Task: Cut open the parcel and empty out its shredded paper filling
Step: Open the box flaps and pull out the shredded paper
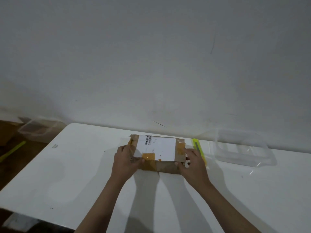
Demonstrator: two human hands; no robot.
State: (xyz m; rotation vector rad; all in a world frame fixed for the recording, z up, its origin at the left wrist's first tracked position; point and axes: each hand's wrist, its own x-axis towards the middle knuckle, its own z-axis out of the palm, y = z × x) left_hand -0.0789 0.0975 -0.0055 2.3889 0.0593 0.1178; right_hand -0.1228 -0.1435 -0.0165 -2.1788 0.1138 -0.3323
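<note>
A brown cardboard parcel lies flat on the white table, sealed with yellowish tape and bearing a white shipping label with a barcode. My left hand grips the parcel's left end, fingers over the top edge. My right hand clasps its right end. A yellow-green utility knife lies on the table just beyond my right hand, partly hidden by it. No shredded paper is visible.
A clear plastic container sits at the back right of the table, close to the wall. Off the table's left edge, another clear container and a yellow-green stick rest on the brown floor.
</note>
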